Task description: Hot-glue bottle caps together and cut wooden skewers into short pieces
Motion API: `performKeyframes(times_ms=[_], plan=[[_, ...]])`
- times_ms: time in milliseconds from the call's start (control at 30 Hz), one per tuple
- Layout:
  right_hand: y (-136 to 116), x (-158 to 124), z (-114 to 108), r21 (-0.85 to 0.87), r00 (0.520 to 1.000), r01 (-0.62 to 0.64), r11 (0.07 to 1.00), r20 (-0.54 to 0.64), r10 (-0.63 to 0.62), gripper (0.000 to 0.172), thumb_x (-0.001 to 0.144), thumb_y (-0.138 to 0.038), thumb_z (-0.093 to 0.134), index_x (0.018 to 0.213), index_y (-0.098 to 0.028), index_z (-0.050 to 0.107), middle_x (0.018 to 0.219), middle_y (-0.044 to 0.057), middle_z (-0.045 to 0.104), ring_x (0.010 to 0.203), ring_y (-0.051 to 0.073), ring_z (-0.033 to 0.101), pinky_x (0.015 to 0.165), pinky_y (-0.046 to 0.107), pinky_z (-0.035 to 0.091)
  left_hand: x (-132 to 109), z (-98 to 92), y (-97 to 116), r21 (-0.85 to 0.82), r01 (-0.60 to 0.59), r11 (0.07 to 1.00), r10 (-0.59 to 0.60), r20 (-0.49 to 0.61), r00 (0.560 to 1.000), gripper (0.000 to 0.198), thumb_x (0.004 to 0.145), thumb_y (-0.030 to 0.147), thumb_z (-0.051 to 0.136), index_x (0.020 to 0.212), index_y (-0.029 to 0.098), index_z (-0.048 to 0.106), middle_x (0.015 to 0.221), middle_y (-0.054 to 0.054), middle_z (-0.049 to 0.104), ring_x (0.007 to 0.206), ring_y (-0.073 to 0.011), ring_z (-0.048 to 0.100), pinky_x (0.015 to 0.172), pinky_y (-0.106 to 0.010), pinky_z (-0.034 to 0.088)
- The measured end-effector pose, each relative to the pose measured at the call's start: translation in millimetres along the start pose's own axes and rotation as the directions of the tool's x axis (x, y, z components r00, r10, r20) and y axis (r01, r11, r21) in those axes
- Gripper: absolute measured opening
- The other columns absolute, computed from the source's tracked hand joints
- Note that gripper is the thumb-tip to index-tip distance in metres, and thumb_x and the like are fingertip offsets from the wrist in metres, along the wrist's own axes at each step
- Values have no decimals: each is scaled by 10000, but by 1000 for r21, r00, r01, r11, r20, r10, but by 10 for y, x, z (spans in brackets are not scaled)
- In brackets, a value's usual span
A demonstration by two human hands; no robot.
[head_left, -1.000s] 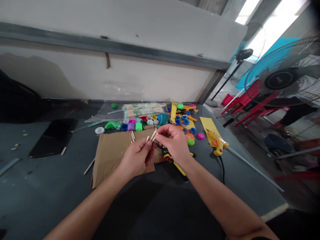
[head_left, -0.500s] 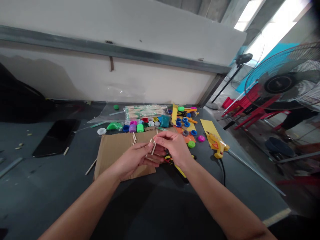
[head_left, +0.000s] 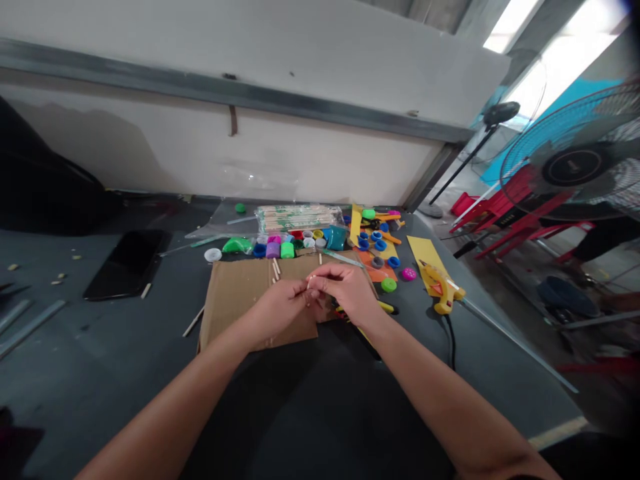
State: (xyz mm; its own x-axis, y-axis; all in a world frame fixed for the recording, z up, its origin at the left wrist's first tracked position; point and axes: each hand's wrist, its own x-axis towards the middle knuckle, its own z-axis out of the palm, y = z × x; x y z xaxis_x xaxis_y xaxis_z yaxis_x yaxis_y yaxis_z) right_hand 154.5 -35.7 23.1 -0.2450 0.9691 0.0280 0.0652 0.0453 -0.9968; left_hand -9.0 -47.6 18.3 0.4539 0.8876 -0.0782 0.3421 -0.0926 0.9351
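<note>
My left hand (head_left: 284, 308) and my right hand (head_left: 346, 288) meet over the cardboard (head_left: 235, 300), fingertips pinched together. What they hold between them is too small and covered to name. Short cut sticks (head_left: 277, 269) lie on the cardboard just beyond my left hand, and one more stick (head_left: 193, 321) rests at its left edge. Under my right hand and wrist is a yellow and black tool (head_left: 387, 307), mostly hidden. Small colourful paint pots (head_left: 273, 249) stand in a row behind the cardboard.
A bag of sticks (head_left: 300, 218) lies at the back. On the right are a yellow glue gun (head_left: 443, 288), blue caps (head_left: 380, 245) and a green lid (head_left: 389, 285). A black phone (head_left: 127, 265) lies left. A fan (head_left: 573, 167) stands beyond the table.
The fingers of both hands have drawn closer together, and the short sticks seen between them before are now hidden. The whole view has shifted slightly.
</note>
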Motion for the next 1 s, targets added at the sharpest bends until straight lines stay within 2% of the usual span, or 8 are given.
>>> performKeyframes(times_ms=[100,267,400,533,600,700,800,1000], plan=[[109,45,6,-235,967,222,946,-69,-244,27,728,-227,733,709,-209,727,744,17,706,743,166,618,731,308,455,25,29,-59,304,-5,953,71,-206,976,190,835,273,526,889,216,699,870,-21,739,811,-201,650,704,-275,424],[248,53,23,-419,902,382,824,-25,-430,48,762,-192,729,722,-219,731,760,19,727,786,180,615,790,328,426,44,137,-247,401,93,911,68,-370,927,221,836,214,494,807,203,713,739,-5,730,677,-162,631,602,-236,381],[302,50,20,-472,933,325,820,19,-359,54,738,-165,744,743,-214,721,754,14,718,780,174,609,758,308,441,67,183,-420,471,75,879,116,-363,924,239,848,212,498,735,202,708,695,-6,723,630,-147,618,581,-227,374],[327,48,-12,-514,953,270,814,19,-304,236,727,-167,745,951,-219,690,768,11,693,776,169,610,690,275,463,69,185,-486,438,3,899,160,-336,928,238,846,184,511,884,248,737,868,-14,761,774,-173,677,671,-238,436],[331,42,-36,-574,922,353,739,77,-380,218,754,-175,726,961,-223,675,776,14,689,791,173,601,714,280,463,65,179,-493,434,-3,901,163,-333,929,252,846,183,519,951,262,734,908,-16,763,809,-185,687,688,-249,446],[341,34,-65,-642,832,511,572,202,-516,45,832,-198,657,861,-225,678,788,14,708,772,173,572,760,300,447,64,167,-502,451,4,893,158,-322,934,233,845,188,531,940,250,734,919,-22,762,810,-192,687,687,-257,444],[364,34,-72,-644,769,586,491,253,-586,95,872,-211,613,806,-222,682,789,10,726,748,170,568,765,302,440,70,156,-507,429,-33,903,175,-295,939,214,845,178,532,872,237,736,935,-18,760,821,-182,685,707,-249,446],[380,37,-47,-646,797,546,534,202,-570,80,855,-218,638,800,-220,696,758,13,721,730,167,595,749,304,446,88,138,-489,413,-41,910,173,-286,943,230,848,176,522,830,238,743,877,-3,763,784,-178,686,681,-242,448]])
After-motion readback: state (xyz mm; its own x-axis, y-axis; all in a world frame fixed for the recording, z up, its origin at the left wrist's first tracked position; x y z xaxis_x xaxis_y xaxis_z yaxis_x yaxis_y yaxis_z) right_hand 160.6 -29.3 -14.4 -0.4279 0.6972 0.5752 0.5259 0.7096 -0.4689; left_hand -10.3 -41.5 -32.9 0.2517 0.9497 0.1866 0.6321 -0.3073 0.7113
